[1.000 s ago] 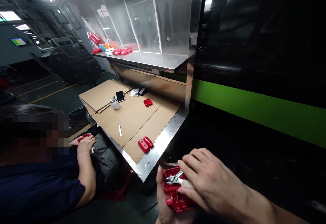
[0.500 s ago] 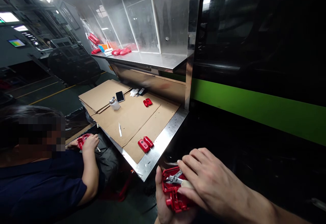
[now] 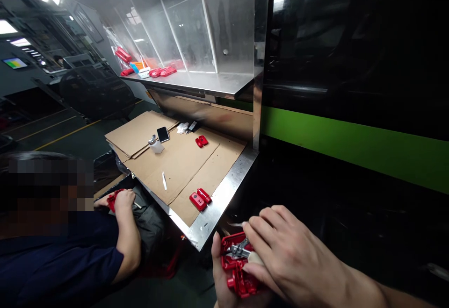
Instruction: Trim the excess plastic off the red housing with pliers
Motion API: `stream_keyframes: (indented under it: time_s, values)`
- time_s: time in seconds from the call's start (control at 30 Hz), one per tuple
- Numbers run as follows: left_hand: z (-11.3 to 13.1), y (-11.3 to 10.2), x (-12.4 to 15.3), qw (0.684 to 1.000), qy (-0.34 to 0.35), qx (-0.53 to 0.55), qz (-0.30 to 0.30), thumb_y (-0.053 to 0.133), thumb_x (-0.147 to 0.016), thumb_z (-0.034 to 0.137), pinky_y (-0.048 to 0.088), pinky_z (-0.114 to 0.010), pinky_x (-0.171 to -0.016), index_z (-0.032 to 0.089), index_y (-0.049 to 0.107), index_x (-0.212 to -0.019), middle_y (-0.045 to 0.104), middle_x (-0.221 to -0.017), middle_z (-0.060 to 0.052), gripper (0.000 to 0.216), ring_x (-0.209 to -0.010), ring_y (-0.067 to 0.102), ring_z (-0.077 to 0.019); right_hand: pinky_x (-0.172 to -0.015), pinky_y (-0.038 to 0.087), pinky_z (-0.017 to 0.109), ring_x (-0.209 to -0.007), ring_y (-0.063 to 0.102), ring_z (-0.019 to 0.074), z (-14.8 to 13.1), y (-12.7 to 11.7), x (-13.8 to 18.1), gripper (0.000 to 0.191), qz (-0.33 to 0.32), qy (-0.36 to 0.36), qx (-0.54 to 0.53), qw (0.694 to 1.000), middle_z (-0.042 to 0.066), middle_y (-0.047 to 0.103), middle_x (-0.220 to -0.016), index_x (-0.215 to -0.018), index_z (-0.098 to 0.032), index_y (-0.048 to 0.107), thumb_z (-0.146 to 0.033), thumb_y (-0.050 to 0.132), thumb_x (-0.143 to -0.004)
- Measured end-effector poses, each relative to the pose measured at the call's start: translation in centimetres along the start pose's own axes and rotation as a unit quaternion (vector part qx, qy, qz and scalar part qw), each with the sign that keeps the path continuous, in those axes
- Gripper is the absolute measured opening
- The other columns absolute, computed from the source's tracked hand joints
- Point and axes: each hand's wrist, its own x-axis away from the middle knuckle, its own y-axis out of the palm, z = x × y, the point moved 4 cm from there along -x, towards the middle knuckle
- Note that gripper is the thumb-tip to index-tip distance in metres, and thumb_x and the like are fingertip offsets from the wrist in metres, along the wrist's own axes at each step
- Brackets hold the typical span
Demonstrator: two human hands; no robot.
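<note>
Red moulded plastic part (image 3: 236, 266), near edge of frame, just off the near corner of the steel bench (image 3: 213, 214). Open side faces up: ribs and bosses visible inside, glossy finish. Left hand (image 3: 224, 280) cups it from below, thumb up along its left edge, fingers closed round it. Right hand (image 3: 280, 252) lies over the part's right side, fingers curled and pinching a small metal tool (image 3: 240, 250) with a pale handle; tool tip sits inside the part's upper cavity. No readable writing on part or tool.

On the cardboard (image 3: 182, 163) covering the bench: a pair of red pieces (image 3: 199, 199) near, another pair (image 3: 201, 141) far. A co-worker's hand (image 3: 122, 199) at left holds a similar red part (image 3: 114, 199).
</note>
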Motion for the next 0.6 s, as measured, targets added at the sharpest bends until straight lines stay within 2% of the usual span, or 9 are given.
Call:
stream_keyframes:
  time_s: [0.1,0.2,0.27,0.37,0.47,0.6]
  values:
    - [0.5,0.8,-0.1,0.997,0.008,-0.053,-0.061,0.041,-0.102,0.054,0.035,-0.04,-0.118,0.027,0.066,-0.131,0.069,-0.128,-0.009,0.047,-0.133,0.053,-0.0294,-0.073,0.044,0.042,-0.082,0.059,0.0241,-0.3,-0.3,-0.1,0.034,0.021,0.005,0.007,1.0,0.008,0.07,-0.094,-0.102,-0.007,0.073,-0.039,0.069,-0.089]
    - [0.7,1.8,-0.2,0.99,0.015,-0.07,-0.121,0.037,-0.103,0.053,0.032,-0.037,-0.12,0.032,0.06,-0.136,0.068,-0.13,-0.007,0.045,-0.136,0.05,-0.0264,-0.072,0.045,0.041,-0.08,0.059,0.0235,-0.6,-0.5,-0.4,0.036,0.025,-0.001,0.0,1.0,0.007,0.07,-0.091,-0.101,-0.007,0.073,-0.04,0.071,-0.088]
    - [0.6,2.1,-0.3,0.988,0.015,-0.077,-0.134,0.036,-0.104,0.052,0.031,-0.035,-0.121,0.033,0.058,-0.137,0.067,-0.133,-0.006,0.044,-0.137,0.05,-0.0245,-0.071,0.044,0.041,-0.081,0.059,0.0238,-0.7,-0.7,-0.6,0.035,0.027,-0.004,0.0,1.0,0.008,0.07,-0.092,-0.1,-0.008,0.074,-0.041,0.07,-0.088]
    - [0.5,2.1,-0.3,0.988,0.019,-0.081,-0.129,0.037,-0.103,0.052,0.031,-0.031,-0.12,0.032,0.059,-0.137,0.066,-0.134,-0.007,0.045,-0.136,0.051,-0.023,-0.072,0.044,0.041,-0.083,0.058,0.0244,-0.7,-0.8,-0.8,0.034,0.027,-0.002,0.006,1.0,0.009,0.071,-0.095,-0.094,-0.009,0.074,-0.042,0.071,-0.088]
    - [0.4,1.7,-0.2,0.991,0.025,-0.073,-0.113,0.039,-0.104,0.049,0.032,-0.03,-0.119,0.03,0.062,-0.135,0.068,-0.131,-0.007,0.043,-0.134,0.053,-0.0222,-0.07,0.043,0.041,-0.079,0.055,0.0235,-0.7,-0.7,-0.7,0.03,0.013,-0.005,0.011,1.0,0.008,0.068,-0.09,-0.089,-0.01,0.072,-0.04,0.073,-0.086]
    - [0.5,0.5,0.0,0.996,0.03,-0.071,-0.052,0.044,-0.103,0.046,0.035,-0.031,-0.118,0.029,0.07,-0.126,0.071,-0.124,-0.006,0.038,-0.128,0.058,-0.0227,-0.065,0.039,0.04,-0.076,0.052,0.0219,-0.5,-0.7,-0.6,0.025,0.009,-0.019,0.016,1.0,0.005,0.063,-0.083,-0.084,-0.013,0.069,-0.037,0.072,-0.087]
